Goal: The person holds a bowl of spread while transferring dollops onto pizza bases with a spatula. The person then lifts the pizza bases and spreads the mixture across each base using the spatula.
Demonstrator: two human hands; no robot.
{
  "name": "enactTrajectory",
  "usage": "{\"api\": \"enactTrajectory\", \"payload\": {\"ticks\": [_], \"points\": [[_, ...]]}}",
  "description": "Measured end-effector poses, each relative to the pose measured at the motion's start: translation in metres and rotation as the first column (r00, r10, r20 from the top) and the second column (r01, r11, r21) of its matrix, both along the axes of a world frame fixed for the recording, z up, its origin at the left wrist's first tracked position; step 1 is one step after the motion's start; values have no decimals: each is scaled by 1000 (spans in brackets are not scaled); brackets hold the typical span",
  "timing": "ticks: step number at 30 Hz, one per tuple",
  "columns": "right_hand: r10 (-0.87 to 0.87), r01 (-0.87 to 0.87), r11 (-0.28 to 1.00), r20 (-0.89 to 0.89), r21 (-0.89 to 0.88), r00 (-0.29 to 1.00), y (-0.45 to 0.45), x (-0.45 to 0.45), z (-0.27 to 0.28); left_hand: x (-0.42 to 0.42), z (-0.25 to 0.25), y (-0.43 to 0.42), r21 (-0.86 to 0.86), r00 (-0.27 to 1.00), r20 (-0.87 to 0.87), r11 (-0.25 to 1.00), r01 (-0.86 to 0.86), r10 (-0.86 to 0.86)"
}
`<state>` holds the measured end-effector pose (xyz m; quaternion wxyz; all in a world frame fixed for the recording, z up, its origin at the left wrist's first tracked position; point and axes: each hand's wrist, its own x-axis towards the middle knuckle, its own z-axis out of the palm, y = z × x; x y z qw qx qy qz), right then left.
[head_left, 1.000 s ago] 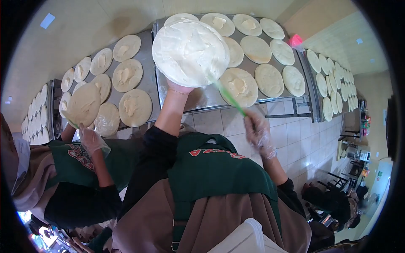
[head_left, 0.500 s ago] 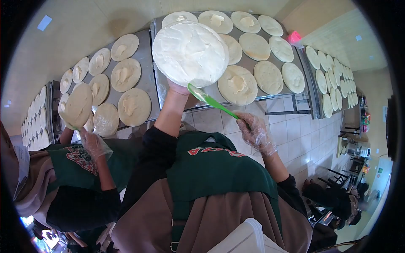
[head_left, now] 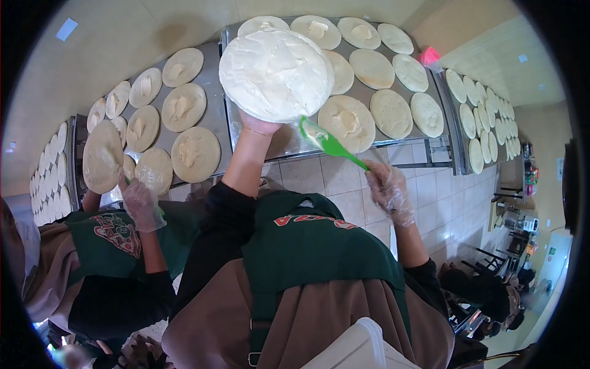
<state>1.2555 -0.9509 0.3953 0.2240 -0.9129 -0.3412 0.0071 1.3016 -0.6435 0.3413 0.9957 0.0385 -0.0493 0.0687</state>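
Observation:
A round flat base [head_left: 276,75] covered with white cream is held up above the metal table. My left hand [head_left: 259,125] supports it from beneath; its fingers are hidden under the base. In a clear plastic glove, my right hand [head_left: 388,189] is closed round the handle of a green spatula [head_left: 332,145]. The spatula's blade, smeared with cream, is by the lower right rim of the base. Beside it on the table lies a flat round [head_left: 346,123] with a dab of cream in its middle.
Several flat rounds [head_left: 391,114] lie on the metal table [head_left: 295,142], and more on tables to both sides. At the left a co-worker's gloved hand [head_left: 142,205] works at a raised round [head_left: 103,157]. Tiled floor [head_left: 344,178] shows below. Other people [head_left: 485,295] are at lower right.
The spatula moved left along the base's lower rim, then back right, with its blade now just at the rim. The co-worker's raised round has shifted slightly left and down.

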Motion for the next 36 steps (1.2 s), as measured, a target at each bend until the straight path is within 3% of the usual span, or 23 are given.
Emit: {"api": "enactTrajectory", "payload": {"ticks": [1, 3, 4, 6, 8, 10, 11, 14, 17, 19, 23, 25, 26, 28, 29, 31, 35, 36], "points": [[0, 0, 1000, 0, 0, 1000, -1, 3, 2, 1, -3, 2, -104, 991, 112, 991, 83, -72], [-78, 99, 972, -103, 214, 992, 0, 12, 8, 1, -4, 2, -156, 980, 171, 979, 133, -105], [-81, 102, 972, -104, 213, 991, 3, 18, 10, 1, -4, 2, -206, 963, 233, 961, 185, -135], [-22, 2, 992, 154, 128, 988, 14, 28, 17, 2, -2, 0, -219, 964, 224, 957, 191, -141], [-8, -5, 997, 182, 72, 983, 20, 25, 24, 2, 7, -6, -231, 966, 215, 954, 192, -142], [61, -57, 997, 75, -58, 995, 15, 26, 18, -3, 23, -11, 188, 993, -99, 981, -50, 69], [67, -63, 996, 76, -59, 995, 13, 27, 19, -3, 21, -9, 188, 992, -98, 981, -56, 75], [146, -138, 988, 124, -72, 981, 3, 24, 21, -5, 12, -3, 157, 992, -100, 985, -65, 82], [129, -119, 983, 64, -137, 990, -2, 24, 25, -5, 9, 4, 58, 998, -44, 997, -52, 54], [116, -113, 993, 114, -31, 987, -1, 27, 28, -4, 11, 5, -42, 999, -26, 998, -39, 38], [32, -23, 997, 137, -69, 990, 11, 32, 28, -1, 10, 1, -54, 1000, 18, 999, -4, 5], [31, -16, 993, 127, -121, 991, 21, 29, 20, 0, 6, -1, -150, 981, 178, 984, 100, -72], [32, -16, 993, 127, -121, 991, 24, 25, 9, 2, 5, -3, -150, 981, 179, 984, 99, -71], [47, -53, 989, 45, 135, 998, 26, 10, -13, 5, 2, -9, -78, 998, -1, 995, -59, 60], [52, -57, 989, 45, 133, 998, 32, 2, -10, 6, 0, -12, -80, 998, -1, 995, -64, 64], [79, -74, 995, -77, 63, 994, 43, -10, 1, 5, -7, -17, 220, 939, -156, 938, -269, 306], [68, -39, 979, -144, 198, 987, 47, -14, 1, 7, -8, -15, 68, 964, -68, 965, -252, 257], [-42, 81, 969, -166, 233, 985, 50, -13, 1, 4, -1, -15, 0, 979, -31, 979, -203, 203]]}}
